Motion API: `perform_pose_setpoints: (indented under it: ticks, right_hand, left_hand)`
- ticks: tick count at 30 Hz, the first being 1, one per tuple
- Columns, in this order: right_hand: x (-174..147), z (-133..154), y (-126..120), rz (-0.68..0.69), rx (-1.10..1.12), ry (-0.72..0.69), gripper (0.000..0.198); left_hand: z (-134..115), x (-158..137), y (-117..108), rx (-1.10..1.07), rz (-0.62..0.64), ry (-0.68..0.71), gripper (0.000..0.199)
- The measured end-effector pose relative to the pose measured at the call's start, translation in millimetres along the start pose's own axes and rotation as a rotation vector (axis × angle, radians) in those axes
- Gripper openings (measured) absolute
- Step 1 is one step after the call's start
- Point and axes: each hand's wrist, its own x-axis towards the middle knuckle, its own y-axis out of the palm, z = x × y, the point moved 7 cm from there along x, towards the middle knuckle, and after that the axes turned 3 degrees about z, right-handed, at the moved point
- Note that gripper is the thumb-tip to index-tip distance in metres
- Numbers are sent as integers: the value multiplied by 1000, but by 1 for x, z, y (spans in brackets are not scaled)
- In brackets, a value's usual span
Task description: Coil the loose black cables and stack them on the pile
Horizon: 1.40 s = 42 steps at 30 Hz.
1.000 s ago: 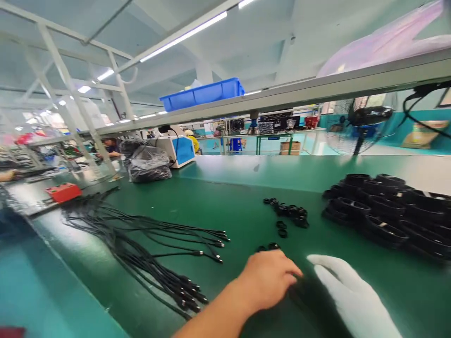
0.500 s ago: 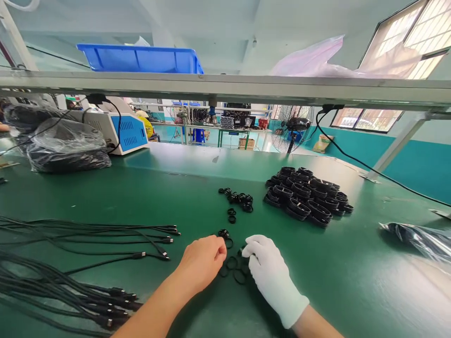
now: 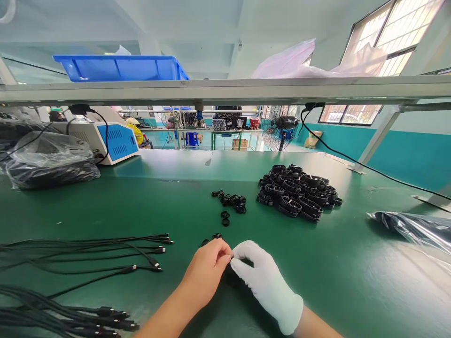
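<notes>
My bare left hand (image 3: 207,266) is closed in a pinch low over the table. My right hand (image 3: 265,277), in a white glove, pinches too, and its fingertips meet those of the left. Whatever sits between them is hidden or too small to name. Small black rings (image 3: 216,236) lie just behind my left hand, partly covered by it. Farther back, two more black rings (image 3: 225,221) and a loose cluster of rings (image 3: 232,200) rest on the green table (image 3: 169,197).
Straight black cables (image 3: 105,246) lie at left, with a thicker cable bundle (image 3: 81,319) nearer. Coiled black cables (image 3: 299,192) are heaped at back right. A plastic bag (image 3: 416,227) lies right. A shelf beam (image 3: 225,91) crosses above; a blue-and-white machine (image 3: 112,141) stands back left.
My hands have come together, fingertips now touching. The loose rings between them are now covered or out of sight. The camera view has shifted slightly to the right.
</notes>
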Motion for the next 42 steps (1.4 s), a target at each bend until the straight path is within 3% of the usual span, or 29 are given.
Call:
perform_pose_setpoints:
  ticks: [6, 9, 12, 16, 19, 25, 31, 35, 39, 42]
  right_hand:
    - [-3, -3, -3, 2, 44, 70, 15]
    - [-2, -7, -6, -10, 36, 110, 16]
    - [1, -6, -7, -44, -146, 30, 18]
    - [4, -9, 0, -21, -369, -3, 21]
    - [5, -11, 2, 0, -399, 12, 21]
    - [0, -9, -9, -71, -237, 18, 21]
    - [-9, 7, -7, -101, -21, -72, 20]
    - [-7, 13, 1, -41, 60, -59, 11]
    - [-5, 8, 3, 6, 201, 37, 15]
    - [-6, 9, 3, -1, 201, 20, 13]
  left_hand:
    - [10, 1, -34, 110, -184, -58, 20]
    - [20, 0, -43, 85, -81, -80, 19]
    - [25, -1, -41, 127, 69, -85, 18]
    - [36, 1, -51, 269, -83, -174, 18]
    - [43, 4, -46, 288, -115, -220, 10]
    - [44, 6, -46, 196, -116, -211, 14]
    - [18, 0, -30, 11, -64, -98, 18]
    - [0, -5, -20, 51, -90, -29, 20]
    - [-5, -8, -17, 126, -84, -31, 20]
    - [-11, -10, -16, 251, -124, 18, 22]
